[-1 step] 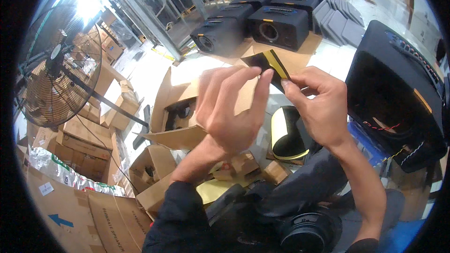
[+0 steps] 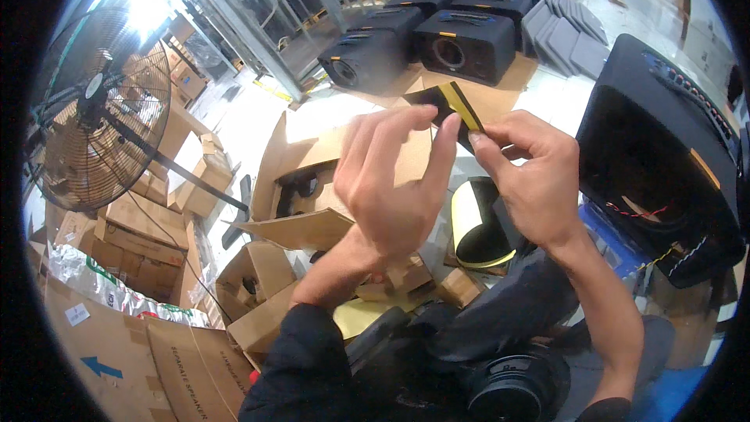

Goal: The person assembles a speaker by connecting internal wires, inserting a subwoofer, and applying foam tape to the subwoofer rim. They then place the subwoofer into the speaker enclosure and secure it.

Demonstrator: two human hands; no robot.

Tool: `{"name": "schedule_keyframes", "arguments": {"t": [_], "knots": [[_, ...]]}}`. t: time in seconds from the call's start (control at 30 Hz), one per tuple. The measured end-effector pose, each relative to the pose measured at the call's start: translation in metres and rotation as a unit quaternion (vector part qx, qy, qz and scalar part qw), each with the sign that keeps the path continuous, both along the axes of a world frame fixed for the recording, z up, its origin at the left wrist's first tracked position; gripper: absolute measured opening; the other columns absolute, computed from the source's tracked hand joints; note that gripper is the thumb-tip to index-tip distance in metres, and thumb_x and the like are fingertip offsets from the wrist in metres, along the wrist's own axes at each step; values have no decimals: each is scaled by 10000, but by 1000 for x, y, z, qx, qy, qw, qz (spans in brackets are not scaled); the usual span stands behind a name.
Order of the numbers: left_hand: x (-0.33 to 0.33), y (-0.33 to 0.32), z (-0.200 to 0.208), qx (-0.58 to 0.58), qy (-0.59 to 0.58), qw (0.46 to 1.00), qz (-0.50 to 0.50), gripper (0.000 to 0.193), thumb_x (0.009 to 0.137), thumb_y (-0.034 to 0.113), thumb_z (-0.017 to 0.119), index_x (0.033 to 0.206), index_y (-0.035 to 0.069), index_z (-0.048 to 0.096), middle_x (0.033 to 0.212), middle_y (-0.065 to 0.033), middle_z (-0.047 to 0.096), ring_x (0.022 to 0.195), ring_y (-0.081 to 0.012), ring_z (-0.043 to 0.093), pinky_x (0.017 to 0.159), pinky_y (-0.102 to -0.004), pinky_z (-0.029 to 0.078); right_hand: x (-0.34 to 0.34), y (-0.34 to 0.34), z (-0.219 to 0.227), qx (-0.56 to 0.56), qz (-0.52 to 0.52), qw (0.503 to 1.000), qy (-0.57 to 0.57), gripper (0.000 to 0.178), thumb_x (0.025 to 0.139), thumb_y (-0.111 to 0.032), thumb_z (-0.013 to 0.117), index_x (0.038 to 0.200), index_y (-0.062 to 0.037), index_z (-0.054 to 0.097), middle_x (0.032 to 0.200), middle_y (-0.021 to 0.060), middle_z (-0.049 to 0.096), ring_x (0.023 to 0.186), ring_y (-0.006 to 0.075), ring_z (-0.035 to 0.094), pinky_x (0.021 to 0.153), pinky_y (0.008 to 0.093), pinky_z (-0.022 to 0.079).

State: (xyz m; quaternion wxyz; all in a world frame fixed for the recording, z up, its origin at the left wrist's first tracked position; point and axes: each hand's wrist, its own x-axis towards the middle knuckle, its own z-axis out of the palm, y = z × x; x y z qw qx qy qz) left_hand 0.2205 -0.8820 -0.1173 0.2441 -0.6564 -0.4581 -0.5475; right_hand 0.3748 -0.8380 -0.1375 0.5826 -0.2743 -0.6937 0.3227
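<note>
My right hand [image 2: 539, 176] pinches a small black strip with yellow backing [image 2: 462, 104] between thumb and fingers. My left hand [image 2: 394, 176] is raised close beside it, thumb and index finger apart near the strip's left part; whether they touch it I cannot tell. Below the hands lies a curled black sheet with yellow backing [image 2: 470, 217]. A round black speaker driver [image 2: 509, 392] rests low, close to my body. On the right stands a large black speaker cabinet [image 2: 664, 148], with coloured wires hanging out of its opening.
An open carton [image 2: 305, 230] stands left of my hands, smaller boxes [image 2: 461, 287] below them. A pedestal fan [image 2: 98, 109] is at far left, above more cartons [image 2: 148, 223]. Behind are rows of black speaker cabinets [image 2: 469, 47] and stacked grey panels [image 2: 562, 35].
My left hand has shifted slightly to the right, its fingers still apart. The right hand and the strip have hardly moved.
</note>
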Motion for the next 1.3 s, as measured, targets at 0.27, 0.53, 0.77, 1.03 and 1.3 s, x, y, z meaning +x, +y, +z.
{"name": "schedule_keyframes", "arguments": {"t": [0.27, 0.53, 0.77, 1.03, 1.3], "knots": [[12, 13, -7, -126, -261, 948, -133, 157, 935, 13, 730, 1051, -90, 707, 890, -76, 723, 754, -83, 658, 656, -216, 535, -5, 2, 4, 91, -50, 995, -2, 144, 849, 0, 715, 978, 49, 756, 898, 154, 717, 725, 232, 711, 643, 314, 565], [14, 9, -1, -197, -363, 886, -210, 198, 960, 62, 699, 1064, -105, 720, 880, -104, 743, 748, -118, 678, 668, -238, 539, 1, 5, 6, -14, 17, 999, 25, 144, 898, -30, 686, 993, 48, 761, 877, 128, 742, 729, 154, 697, 652, 298, 551], [13, 11, 5, -221, -389, 856, -258, 217, 961, 66, 684, 1065, -121, 720, 880, -132, 741, 765, -155, 699, 695, -259, 563, 12, 11, 12, -133, 64, 989, 12, 192, 923, -89, 666, 993, 51, 777, 751, 61, 729, 687, 72, 637, 619, 238, 496], [12, 12, 7, -228, -393, 850, -266, 178, 947, 65, 686, 1017, -89, 742, 854, -151, 749, 724, -183, 710, 689, -290, 571, 16, 15, 17, -177, 96, 979, 31, 209, 910, -105, 694, 993, 72, 767, 770, 73, 736, 709, 87, 654, 668, 231, 508], [22, 9, 3, -207, -330, 887, -250, 147, 930, -12, 681, 1036, -91, 743, 851, -103, 736, 754, -126, 691, 693, -232, 548, 17, 19, 30, 103, 25, 994, -34, 181, 891, -77, 723, 1041, 20, 748, 918, 132, 743, 780, 205, 722, 706, 308, 560]]}}
